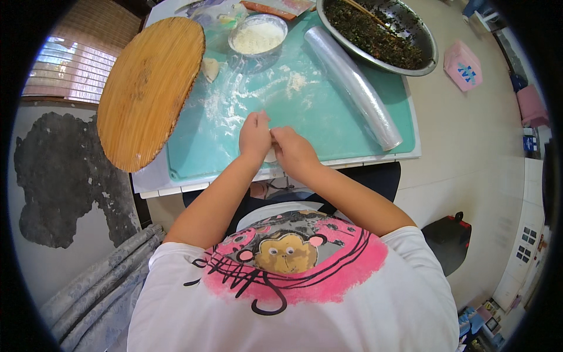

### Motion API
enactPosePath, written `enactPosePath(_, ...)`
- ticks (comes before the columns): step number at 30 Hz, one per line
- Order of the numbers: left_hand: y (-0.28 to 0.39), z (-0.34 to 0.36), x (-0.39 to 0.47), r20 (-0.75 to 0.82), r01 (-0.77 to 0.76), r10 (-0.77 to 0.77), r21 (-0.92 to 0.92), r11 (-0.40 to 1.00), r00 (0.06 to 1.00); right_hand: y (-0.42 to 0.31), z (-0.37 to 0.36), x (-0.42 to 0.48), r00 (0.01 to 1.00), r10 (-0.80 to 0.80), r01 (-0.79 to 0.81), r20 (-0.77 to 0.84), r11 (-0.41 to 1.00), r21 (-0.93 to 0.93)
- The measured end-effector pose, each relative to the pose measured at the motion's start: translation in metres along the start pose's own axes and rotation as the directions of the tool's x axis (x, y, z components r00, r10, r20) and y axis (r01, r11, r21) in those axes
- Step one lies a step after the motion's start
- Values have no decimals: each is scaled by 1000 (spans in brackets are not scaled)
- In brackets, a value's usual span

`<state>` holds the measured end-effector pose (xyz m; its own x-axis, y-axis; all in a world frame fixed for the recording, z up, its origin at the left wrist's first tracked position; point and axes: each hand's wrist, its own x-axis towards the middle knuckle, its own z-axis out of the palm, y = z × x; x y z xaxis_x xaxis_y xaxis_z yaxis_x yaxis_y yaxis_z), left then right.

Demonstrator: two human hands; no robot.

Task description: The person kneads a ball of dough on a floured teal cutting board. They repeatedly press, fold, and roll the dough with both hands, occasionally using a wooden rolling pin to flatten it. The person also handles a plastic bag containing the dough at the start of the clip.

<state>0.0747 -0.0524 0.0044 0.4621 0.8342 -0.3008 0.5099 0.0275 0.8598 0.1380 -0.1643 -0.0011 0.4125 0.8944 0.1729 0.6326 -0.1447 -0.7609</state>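
My left hand (pixel 255 135) and my right hand (pixel 294 150) meet near the front edge of a green mat (pixel 334 136). Between them they grip a small pale piece of dough (pixel 270 155), mostly hidden by my fingers and palms. Flour (pixel 239 92) is smeared over the mat beyond my hands. Another lump of dough (pixel 210 69) lies at the back left, beside a round tray of bound stalks (pixel 151 92). A bowl of white flour (pixel 258 37) stands at the back of the mat.
To the right, a roll of plastic wrap (pixel 356 90) lies slantwise. A metal basin (pixel 430 59) of chopped dark green filling (pixel 374 33), with chopsticks (pixel 363 11), overhangs the table's back right corner. A pink bin (pixel 462 66) and a black object (pixel 448 244) are on the floor.
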Motion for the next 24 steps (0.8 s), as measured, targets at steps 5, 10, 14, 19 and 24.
enactPosePath(5, -22, 1, -3, 116, -476, 559, 679, 559, 821, 2, -19, -3, 937, 346, -350, 56, 918, 187)
enactPosePath(10, 1, 7, 22, 175, -444, 475, 712, 544, 862, 22, -9, 11, 806, 553, -585, 210, 797, 149)
enactPosePath(14, 18, 3, 8, 139, -190, 157, 267, 945, 978, 11, -3, 15, 919, 392, -394, 43, 917, 52)
enactPosePath(19, -17, 1, -5, -75, -271, 328, 407, 872, 942, 4, 8, -6, 998, -35, 34, -50, 999, -9)
enactPosePath(24, -15, -2, 5, 121, -471, 582, 727, 499, 804, -5, -23, 0, 904, 409, -425, 122, 889, 170)
